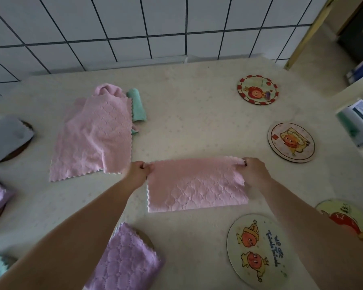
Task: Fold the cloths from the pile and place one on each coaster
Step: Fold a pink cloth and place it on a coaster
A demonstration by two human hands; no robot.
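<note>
On the table point(197, 101), hands pinch pink cloth point(195, 187).

My two forearms are bare right up to the frame's edge, with no sleeve, watch or band in sight. My left grip point(137, 172) is ungloved; my right grip point(252, 170) shows a dark-painted thumbnail.

Pale speckled table point(187, 114), pink cloths point(92, 139) piled, folded pink cloth point(195, 187), round printed coasters point(257, 90)
</note>
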